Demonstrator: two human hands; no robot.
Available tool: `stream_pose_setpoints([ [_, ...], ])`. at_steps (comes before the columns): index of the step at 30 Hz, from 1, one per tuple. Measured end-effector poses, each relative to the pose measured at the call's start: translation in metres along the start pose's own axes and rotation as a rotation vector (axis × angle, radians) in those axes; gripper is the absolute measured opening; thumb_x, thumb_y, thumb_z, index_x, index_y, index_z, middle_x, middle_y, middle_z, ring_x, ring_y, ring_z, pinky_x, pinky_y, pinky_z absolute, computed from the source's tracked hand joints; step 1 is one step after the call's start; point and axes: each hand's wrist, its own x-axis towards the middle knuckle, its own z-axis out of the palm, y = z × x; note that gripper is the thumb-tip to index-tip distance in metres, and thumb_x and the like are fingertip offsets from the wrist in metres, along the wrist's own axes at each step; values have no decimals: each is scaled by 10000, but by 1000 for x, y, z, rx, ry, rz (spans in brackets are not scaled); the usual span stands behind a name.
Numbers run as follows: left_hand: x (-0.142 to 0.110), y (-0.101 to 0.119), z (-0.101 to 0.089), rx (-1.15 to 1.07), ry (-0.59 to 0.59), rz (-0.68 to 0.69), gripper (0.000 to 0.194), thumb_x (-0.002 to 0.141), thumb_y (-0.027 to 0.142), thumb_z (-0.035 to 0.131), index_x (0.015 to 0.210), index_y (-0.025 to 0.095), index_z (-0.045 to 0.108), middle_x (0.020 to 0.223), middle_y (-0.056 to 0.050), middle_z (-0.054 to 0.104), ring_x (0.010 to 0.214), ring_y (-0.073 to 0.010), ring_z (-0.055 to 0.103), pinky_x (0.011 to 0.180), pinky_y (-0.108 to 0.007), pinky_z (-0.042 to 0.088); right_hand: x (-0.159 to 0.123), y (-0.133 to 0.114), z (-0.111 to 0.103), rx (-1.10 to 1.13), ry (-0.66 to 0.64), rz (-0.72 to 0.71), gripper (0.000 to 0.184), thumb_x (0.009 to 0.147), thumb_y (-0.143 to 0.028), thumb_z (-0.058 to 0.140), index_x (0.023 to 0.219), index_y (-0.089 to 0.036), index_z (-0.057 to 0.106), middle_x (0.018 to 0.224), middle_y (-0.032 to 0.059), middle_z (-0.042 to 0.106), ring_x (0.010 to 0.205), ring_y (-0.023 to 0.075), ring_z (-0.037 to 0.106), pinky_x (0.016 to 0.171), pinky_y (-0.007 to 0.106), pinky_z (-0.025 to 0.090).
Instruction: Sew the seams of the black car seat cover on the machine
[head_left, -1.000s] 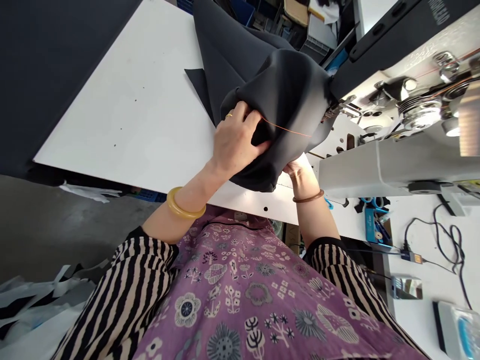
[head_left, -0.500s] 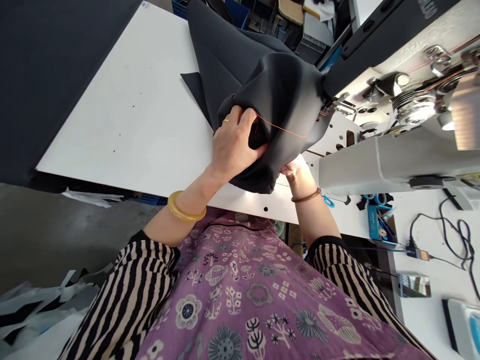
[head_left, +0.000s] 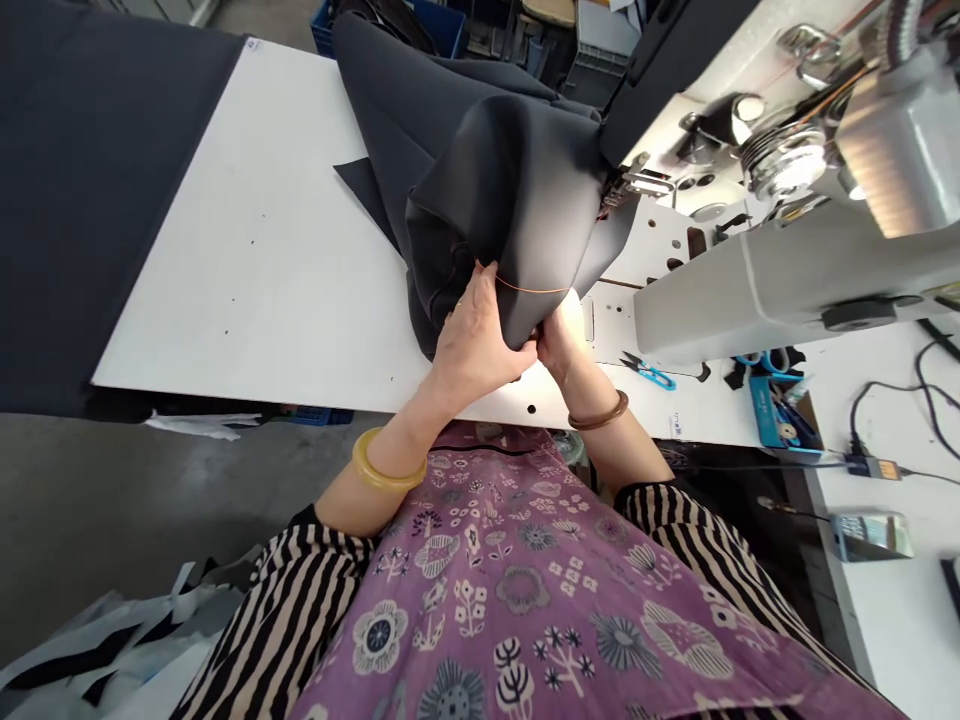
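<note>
A bunched piece of dark fabric (head_left: 540, 210) lies on the white sewing table, its folds rising under the sewing machine's presser foot (head_left: 619, 190). My left hand (head_left: 476, 335) grips its near edge, thumb pointing right and fingers over a fold. Close beside it, my right hand (head_left: 561, 335) holds the same edge from the right; its fingers are partly hidden by the cloth. An orange thread (head_left: 532, 291) runs across the fabric from my left fingertips toward my right hand.
The sewing machine (head_left: 750, 280) fills the right side. Blue thread snips (head_left: 649, 372) lie on the white table (head_left: 247, 290) right of my hands. Farther right are a blue tool box (head_left: 784, 412) and a black cable (head_left: 862, 400). More dark cloth (head_left: 90, 200) covers the left.
My left hand has come down out of the fabric's opening to its near edge. My two hands are closer together. The view has shifted, and the thread snips show more fully.
</note>
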Motion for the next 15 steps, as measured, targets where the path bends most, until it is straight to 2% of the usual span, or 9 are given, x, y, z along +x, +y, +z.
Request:
stream_pose_setpoints([
  [2, 8, 0, 0, -4, -38, -89, 695, 667, 223, 719, 1275, 178, 385, 1311, -162, 574, 1228, -342, 571, 991, -463, 503, -3, -2, 2, 81, 112, -19, 263, 792, -374, 485, 709, -224, 286, 575, -53, 296, 469, 54, 251, 390, 188, 276],
  [3, 12, -1, -1, -9, -38, -138, 635, 667, 212, 712, 1227, 188, 414, 1224, -141, 618, 1154, -345, 611, 952, -468, 515, -4, -4, 3, 86, 127, -22, 243, 798, -342, 506, 709, -222, 314, 567, -56, 312, 460, 53, 267, 389, 186, 280],
  [6, 25, -9, -4, -44, 48, -255, 441, 661, 152, 682, 1051, 210, 483, 951, -67, 660, 981, -323, 658, 905, -460, 514, -7, -8, 4, -19, 14, -58, 164, 852, -318, 494, 742, -218, 424, 550, -59, 373, 431, 61, 344, 390, 192, 321],
  [8, 34, -18, -4, -111, 156, -263, 352, 641, 104, 663, 933, 217, 501, 859, -31, 637, 934, -287, 651, 902, -427, 507, -6, -7, 1, -105, -91, -143, 128, 872, -325, 485, 828, -210, 522, 589, -55, 442, 438, 63, 390, 410, 200, 371],
  [11, 46, -31, -2, -316, 263, -240, 286, 607, 55, 632, 817, 209, 515, 809, 4, 618, 863, -211, 626, 857, -348, 508, -3, 2, -4, -209, -127, -303, 249, 880, -343, 513, 1080, -220, 594, 661, -57, 498, 506, 65, 443, 510, 209, 462],
  [13, 50, -35, 1, -478, 286, -303, 284, 581, 30, 604, 798, 196, 528, 794, 16, 612, 803, -172, 608, 794, -306, 512, 0, 11, -4, -217, -100, -358, 334, 891, -380, 520, 1177, -220, 584, 671, -52, 499, 572, 78, 483, 591, 223, 502],
  [15, 51, -35, 2, -574, 295, -390, 316, 549, 5, 591, 803, 185, 538, 775, 26, 600, 754, -152, 593, 738, -285, 508, 1, 19, -1, -142, -82, -363, 379, 909, -448, 499, 1190, -207, 581, 720, -30, 534, 608, 91, 513, 611, 239, 512],
])
